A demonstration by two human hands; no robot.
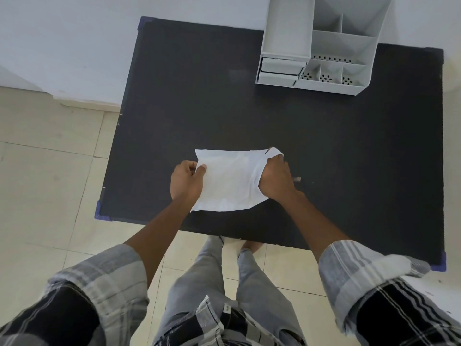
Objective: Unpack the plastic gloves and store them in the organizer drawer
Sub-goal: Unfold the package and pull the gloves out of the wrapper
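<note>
Progress is early — you hold the white packet (230, 181) over the near part of the black table (199, 101), apparently not opened enough to show gloves. Your left hand (185, 182) pinches its left edge, thumb on top and fingers curled beneath; your right hand (275, 178) is fisted tight around the right corner, seemingly tearing it. Unpacking remains, and so does storing — the grey organizer (324, 46) sits well apart at the far side, its small drawers (280, 71) seemingly closed.

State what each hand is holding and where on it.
Both hold the white packet: the left hand pinches its left edge, the right hand bunches its right side near the top corner.
</note>
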